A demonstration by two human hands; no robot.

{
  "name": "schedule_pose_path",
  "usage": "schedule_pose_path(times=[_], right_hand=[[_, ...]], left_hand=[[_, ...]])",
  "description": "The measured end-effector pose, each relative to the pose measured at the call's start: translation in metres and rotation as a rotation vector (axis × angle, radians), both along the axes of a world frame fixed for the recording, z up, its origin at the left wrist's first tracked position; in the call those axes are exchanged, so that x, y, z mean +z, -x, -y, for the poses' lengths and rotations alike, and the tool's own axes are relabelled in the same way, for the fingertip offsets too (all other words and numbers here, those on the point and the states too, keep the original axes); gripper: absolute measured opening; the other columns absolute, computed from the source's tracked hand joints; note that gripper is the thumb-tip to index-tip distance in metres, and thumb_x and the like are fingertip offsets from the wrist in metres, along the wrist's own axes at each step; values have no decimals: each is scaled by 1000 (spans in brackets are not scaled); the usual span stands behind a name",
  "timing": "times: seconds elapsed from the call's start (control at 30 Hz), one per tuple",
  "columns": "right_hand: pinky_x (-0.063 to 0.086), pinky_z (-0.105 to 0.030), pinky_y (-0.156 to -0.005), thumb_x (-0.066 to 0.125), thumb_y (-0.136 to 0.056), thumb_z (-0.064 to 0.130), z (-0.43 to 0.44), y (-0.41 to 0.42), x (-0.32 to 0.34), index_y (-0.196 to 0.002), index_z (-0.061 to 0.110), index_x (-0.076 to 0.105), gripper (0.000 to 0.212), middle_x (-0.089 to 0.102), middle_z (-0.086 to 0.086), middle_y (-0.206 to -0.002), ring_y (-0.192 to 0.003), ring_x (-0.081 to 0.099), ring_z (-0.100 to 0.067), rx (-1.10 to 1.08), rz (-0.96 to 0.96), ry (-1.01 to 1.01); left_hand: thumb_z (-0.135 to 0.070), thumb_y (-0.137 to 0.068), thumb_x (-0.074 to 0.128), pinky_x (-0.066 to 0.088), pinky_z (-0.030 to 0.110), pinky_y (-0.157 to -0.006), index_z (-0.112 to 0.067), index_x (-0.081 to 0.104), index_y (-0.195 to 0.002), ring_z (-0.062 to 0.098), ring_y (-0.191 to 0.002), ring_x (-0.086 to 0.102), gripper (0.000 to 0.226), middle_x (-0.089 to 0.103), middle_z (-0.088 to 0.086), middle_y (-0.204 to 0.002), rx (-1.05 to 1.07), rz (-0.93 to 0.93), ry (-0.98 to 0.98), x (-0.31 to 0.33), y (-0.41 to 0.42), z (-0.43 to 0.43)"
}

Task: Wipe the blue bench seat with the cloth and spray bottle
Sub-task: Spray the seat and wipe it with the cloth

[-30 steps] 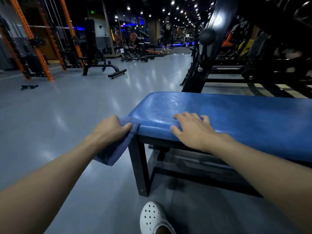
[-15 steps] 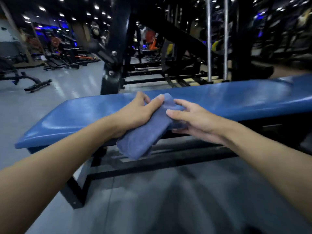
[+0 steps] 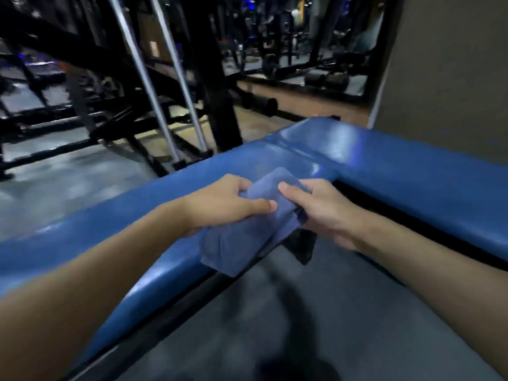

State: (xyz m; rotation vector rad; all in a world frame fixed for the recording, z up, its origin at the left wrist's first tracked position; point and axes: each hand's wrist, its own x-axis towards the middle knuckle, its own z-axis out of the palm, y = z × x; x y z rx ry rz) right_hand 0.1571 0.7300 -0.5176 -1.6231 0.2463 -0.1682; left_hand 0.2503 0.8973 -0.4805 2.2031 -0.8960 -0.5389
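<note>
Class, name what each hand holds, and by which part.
Both hold the blue cloth: the left hand grips its upper left side, the right hand its upper right side; its lower end hangs down.

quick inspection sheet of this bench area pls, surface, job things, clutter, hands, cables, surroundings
surface: blue seat, glossy with light reflections, a seam between pads near the cloth
job's things: cloth bunched over the seat's near edge, lower part hanging; spray bottle not in view
clutter: nothing seen
hands: left hand and right hand both grip the cloth, one on each side
cables: nothing seen
surroundings: black machine frame with silver rods behind the seat; grey floor; wall at right; background blurred
</note>
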Motion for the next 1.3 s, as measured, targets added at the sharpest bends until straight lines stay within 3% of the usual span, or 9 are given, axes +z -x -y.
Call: schedule_pose_path(times=[0.13,0.27,0.43,0.53,0.6,0.8,0.93,1.2,1.3], right_hand=[[46,-28,-63,53,-99,29,92,50,117,-102,-10,58,40,59,-13,-84,-73,55,-19,-211,-84,27],[47,-30,-67,46,-101,38,195,134,254,-88,14,60,30,61,-7,-77,-73,59,-19,-423,-155,-30],[48,-19,-54,45,-102,29,316,263,398,-88,13,60,26,66,-6,-81,-68,64,-17,-739,-275,30],[38,-13,-40,46,-101,16,375,327,464,-90,12,60,18,63,-7,-78,-60,55,-14,-934,-302,119],[39,-19,-48,46,-99,12,411,362,494,-92,9,63,18,64,-11,-82,-62,53,-15,-1027,-304,172],[48,-35,-76,52,-98,25,511,411,538,-85,12,67,23,68,-12,-99,-87,60,-22,-1201,-364,296],[40,-28,-73,55,-97,27,583,409,552,-105,12,60,18,60,-4,-100,-91,54,-16,-1303,-334,399],[49,-49,-94,64,-57,70,739,389,561,-121,20,49,83,57,-4,-118,-111,56,-25,-1521,-283,477],[46,-50,-99,70,-67,65,769,381,567,-132,20,46,83,54,-2,-129,-120,51,-23,-1527,-258,491]], left_hand=[[-41,-84,72,36,26,-57,4,60,-86,15,-63,47,47,52,2,-70,-134,81,32,102,19,117],[-30,-81,77,31,20,-51,-9,48,-62,7,-51,39,40,42,-7,-56,-301,150,141,236,65,236],[-27,-83,75,35,15,-50,-14,52,-63,1,-51,47,33,52,-16,-52,-465,82,199,384,145,380],[-43,-76,70,53,32,-67,-15,64,-80,12,-72,66,28,70,-5,-75,-540,99,185,446,186,458],[-43,-76,68,55,40,-74,-14,64,-87,14,-78,67,31,71,-1,-81,-583,125,217,477,212,504],[-45,-85,64,54,45,-78,-25,55,-109,18,-90,63,33,66,-6,-101,-685,298,303,515,262,626],[-42,-85,61,52,45,-78,-26,50,-113,25,-93,62,33,65,-2,-104,-726,385,337,518,270,710],[-36,-94,57,49,44,-79,-21,42,-133,30,-102,58,44,55,6,-123,-705,502,302,497,263,884],[-41,-95,56,47,40,-69,-25,36,-138,29,-98,59,49,56,5,-123,-765,513,256,481,259,911]])
